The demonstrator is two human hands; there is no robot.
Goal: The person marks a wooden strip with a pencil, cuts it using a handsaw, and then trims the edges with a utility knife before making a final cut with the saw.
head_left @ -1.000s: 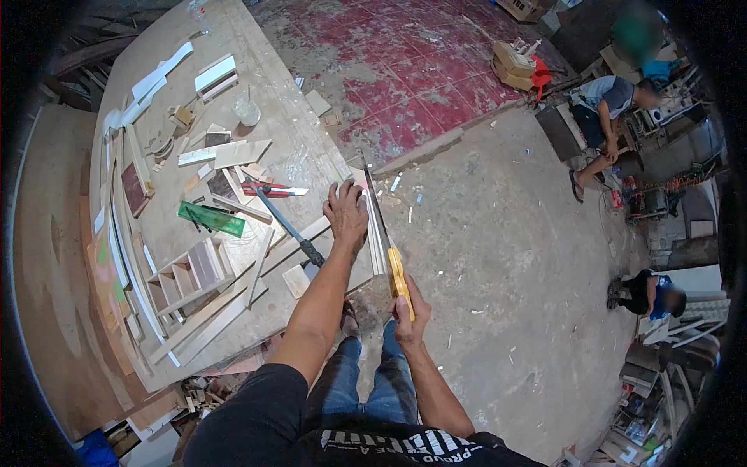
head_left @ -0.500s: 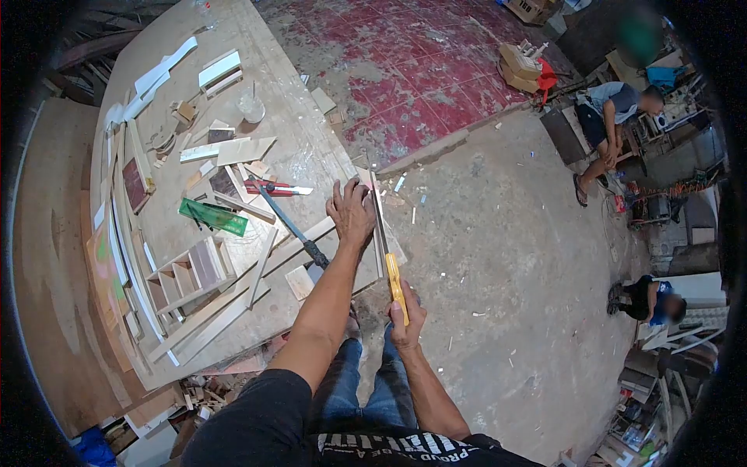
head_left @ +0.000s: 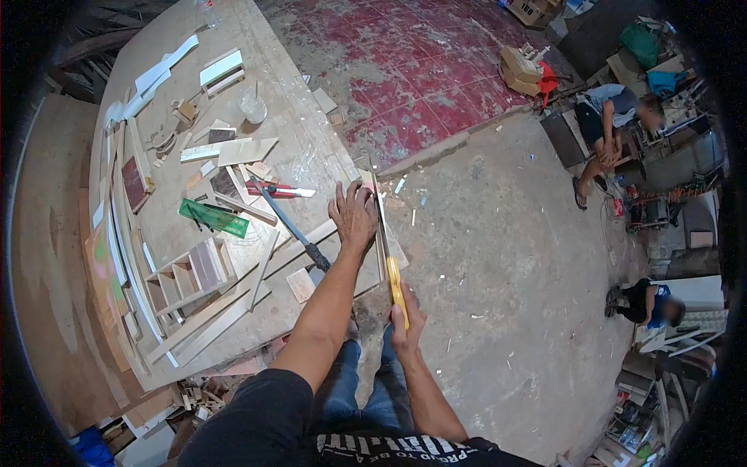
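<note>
My right hand (head_left: 408, 319) is closed around the yellow handle of a handsaw (head_left: 395, 282). Its long thin blade points away from me, along the table's near right edge. Just left of the blade, my left hand (head_left: 355, 216) presses down with fingers apart on a pale wooden piece (head_left: 380, 261) at that edge. The contact between blade and wood is too fine to make out. Left of my forearm lies a hammer-like tool with a dark grip (head_left: 315, 255), its blue-grey shaft reaching toward a red utility knife (head_left: 284, 190).
The worktable (head_left: 307, 148) carries wood strips, a green plastic case (head_left: 214, 218), a compartmented wooden box (head_left: 187, 276) and a clear cup (head_left: 252, 107). Scraps litter the concrete floor (head_left: 498, 257). One person (head_left: 611, 117) sits at the upper right; another (head_left: 654, 302) is lower down.
The saw and my right hand have shifted slightly back toward me. My left hand stays nearly where it was on the wood.
</note>
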